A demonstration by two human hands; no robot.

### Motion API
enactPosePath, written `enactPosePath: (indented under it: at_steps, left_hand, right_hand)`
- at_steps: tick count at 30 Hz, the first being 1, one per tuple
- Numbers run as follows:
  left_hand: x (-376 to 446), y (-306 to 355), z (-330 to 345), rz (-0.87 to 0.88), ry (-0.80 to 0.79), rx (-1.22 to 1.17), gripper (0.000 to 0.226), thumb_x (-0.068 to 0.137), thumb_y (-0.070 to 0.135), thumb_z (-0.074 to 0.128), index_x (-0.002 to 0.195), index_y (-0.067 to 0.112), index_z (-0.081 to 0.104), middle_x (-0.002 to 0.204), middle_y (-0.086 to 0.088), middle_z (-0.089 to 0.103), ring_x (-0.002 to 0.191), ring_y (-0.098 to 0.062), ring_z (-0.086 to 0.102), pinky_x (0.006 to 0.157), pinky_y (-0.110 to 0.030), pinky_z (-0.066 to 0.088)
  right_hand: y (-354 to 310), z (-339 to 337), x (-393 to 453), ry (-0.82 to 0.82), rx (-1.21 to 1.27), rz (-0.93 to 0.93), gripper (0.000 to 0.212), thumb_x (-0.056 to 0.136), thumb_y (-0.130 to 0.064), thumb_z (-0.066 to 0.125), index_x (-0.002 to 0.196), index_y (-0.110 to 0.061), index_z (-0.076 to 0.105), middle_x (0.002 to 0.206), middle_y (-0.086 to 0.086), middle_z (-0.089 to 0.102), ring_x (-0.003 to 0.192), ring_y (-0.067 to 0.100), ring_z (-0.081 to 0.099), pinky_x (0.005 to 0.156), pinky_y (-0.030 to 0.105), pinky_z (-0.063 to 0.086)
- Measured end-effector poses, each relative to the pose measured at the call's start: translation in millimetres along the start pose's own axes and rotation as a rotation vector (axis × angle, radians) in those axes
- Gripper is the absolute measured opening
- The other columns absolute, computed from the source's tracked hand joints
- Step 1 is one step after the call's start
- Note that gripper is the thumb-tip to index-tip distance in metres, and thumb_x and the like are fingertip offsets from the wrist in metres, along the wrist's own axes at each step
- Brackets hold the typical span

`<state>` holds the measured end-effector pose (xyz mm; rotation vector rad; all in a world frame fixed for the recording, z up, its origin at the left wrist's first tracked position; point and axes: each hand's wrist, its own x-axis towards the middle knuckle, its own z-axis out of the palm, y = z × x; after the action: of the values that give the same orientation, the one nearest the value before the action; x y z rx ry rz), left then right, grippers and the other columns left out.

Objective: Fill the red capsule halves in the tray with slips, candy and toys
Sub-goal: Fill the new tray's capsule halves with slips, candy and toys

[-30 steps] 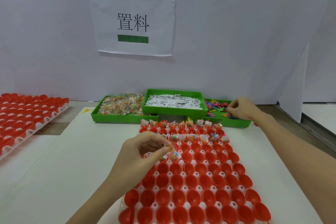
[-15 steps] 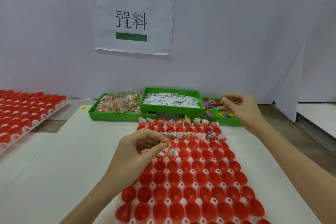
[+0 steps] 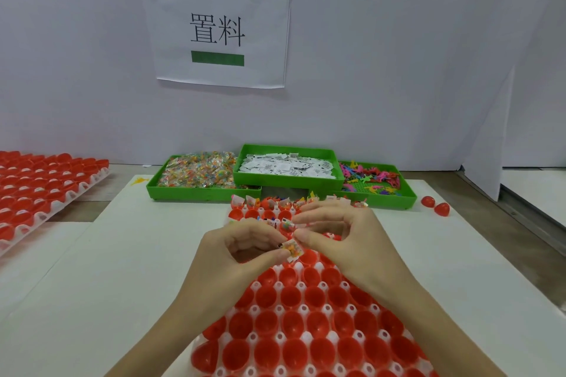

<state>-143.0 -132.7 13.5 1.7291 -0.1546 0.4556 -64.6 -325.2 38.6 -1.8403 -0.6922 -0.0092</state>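
Note:
A white tray (image 3: 279, 337) of red capsule halves (image 3: 291, 294) lies in front of me on the white table. The far rows (image 3: 269, 203) hold slips, candy and toys; the near cups are bare. My left hand (image 3: 242, 257) pinches a small candy packet (image 3: 292, 248) between thumb and forefinger above the tray's third row. My right hand (image 3: 346, 239) is curled just to the right of it, thumb tip touching the packet. Whether the right hand's fingers hold anything is hidden.
Three green bins stand behind the tray: candy (image 3: 199, 173), paper slips (image 3: 288, 165), and colourful toys (image 3: 370, 177). A second tray of red halves (image 3: 46, 184) lies at the left. Two loose red halves (image 3: 435, 206) lie at the right. A paper sign (image 3: 217, 30) hangs on the wall.
My right hand has come back from the toy bin to the tray and met my left hand at the candy packet. My left hand has stayed over the same rows.

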Motion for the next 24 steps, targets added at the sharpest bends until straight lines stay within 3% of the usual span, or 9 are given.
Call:
enactPosePath:
  at_steps: [6, 14, 18, 21, 24]
  left_hand:
    - [-2.2, 0.2, 2.0, 0.022, 0.011, -0.008, 0.016, 0.076, 0.016, 0.087, 0.087, 0.026, 0.082, 0.087, -0.002, 0.080, 0.084, -0.017, 0.078, 0.077, -0.018, 0.059]
    - [-5.7, -8.9, 6.8, 0.071, 0.079, 0.098, 0.022, 0.079, 0.020, 0.087, 0.098, 0.023, 0.075, 0.093, 0.001, 0.078, 0.090, -0.022, 0.076, 0.080, -0.028, 0.062]
    - [-8.1, -8.2, 11.0, 0.170, 0.044, 0.129, 0.021, 0.083, 0.019, 0.083, 0.101, 0.023, 0.073, 0.095, 0.001, 0.077, 0.092, -0.022, 0.076, 0.082, -0.026, 0.061]
    - [-8.3, -8.5, 12.0, 0.193, 0.041, 0.114, 0.023, 0.083, 0.017, 0.083, 0.103, 0.019, 0.072, 0.098, 0.001, 0.076, 0.093, -0.021, 0.076, 0.084, -0.026, 0.061]
    - [-7.4, -8.3, 10.8, 0.182, 0.020, 0.147, 0.017, 0.089, 0.019, 0.077, 0.105, 0.021, 0.074, 0.101, 0.004, 0.076, 0.097, -0.018, 0.075, 0.085, -0.027, 0.060]
  right_hand:
    - [0.2, 5.8, -6.2, -0.052, 0.024, -0.030, 0.010, 0.086, -0.017, 0.081, 0.091, -0.026, 0.082, 0.092, -0.007, 0.077, 0.088, 0.010, 0.074, 0.082, 0.030, 0.061]
    - [3.8, -4.6, -8.5, -0.189, -0.015, -0.066, 0.012, 0.087, -0.032, 0.080, 0.099, -0.031, 0.080, 0.093, -0.011, 0.078, 0.089, 0.009, 0.075, 0.083, 0.029, 0.061]
    - [5.5, -7.1, -5.4, -0.208, -0.009, -0.073, 0.013, 0.084, -0.024, 0.084, 0.094, -0.026, 0.078, 0.090, -0.004, 0.078, 0.085, 0.014, 0.076, 0.082, 0.037, 0.062]
    - [5.8, -15.2, 0.5, -0.249, 0.019, -0.054, 0.012, 0.086, -0.022, 0.082, 0.098, -0.023, 0.079, 0.091, -0.001, 0.079, 0.085, 0.016, 0.077, 0.081, 0.033, 0.063]
    - [12.1, -23.4, 6.5, -0.188, -0.056, -0.036, 0.009, 0.088, -0.020, 0.080, 0.097, -0.021, 0.079, 0.089, -0.002, 0.078, 0.082, 0.013, 0.076, 0.080, 0.032, 0.062]
